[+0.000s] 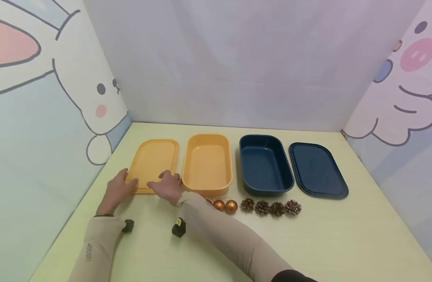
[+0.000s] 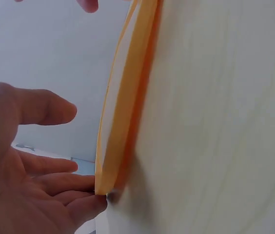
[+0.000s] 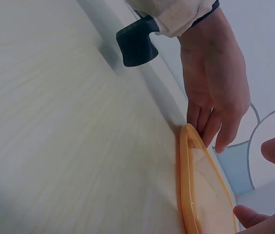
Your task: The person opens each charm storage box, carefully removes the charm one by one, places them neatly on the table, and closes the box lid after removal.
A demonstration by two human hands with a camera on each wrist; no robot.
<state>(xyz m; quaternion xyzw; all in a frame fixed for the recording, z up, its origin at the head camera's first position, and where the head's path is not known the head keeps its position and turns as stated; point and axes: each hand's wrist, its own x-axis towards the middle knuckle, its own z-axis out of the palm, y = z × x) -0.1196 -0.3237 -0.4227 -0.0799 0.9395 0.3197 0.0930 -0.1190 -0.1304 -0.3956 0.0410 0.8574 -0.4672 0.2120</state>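
A flat yellow lid (image 1: 153, 161) lies on the table at the left. My left hand (image 1: 116, 191) is at its left edge; in the left wrist view the fingers (image 2: 86, 207) touch the lid's rim while the thumb stands apart from it. My right hand (image 1: 168, 187) hovers over the lid's front right part, thumb and index finger spread; whether its other fingers touch the rim is hidden. Beside that hand stands a yellow container (image 1: 207, 162), with its inside bare.
Right of it are a dark blue container (image 1: 265, 164) and a matching dark blue lid (image 1: 318, 169). In front sit shiny copper-coloured balls (image 1: 231, 206), partly hidden by my right sleeve, and a row of several pine cones (image 1: 277, 209). Printed walls (image 1: 96, 90) border the table.
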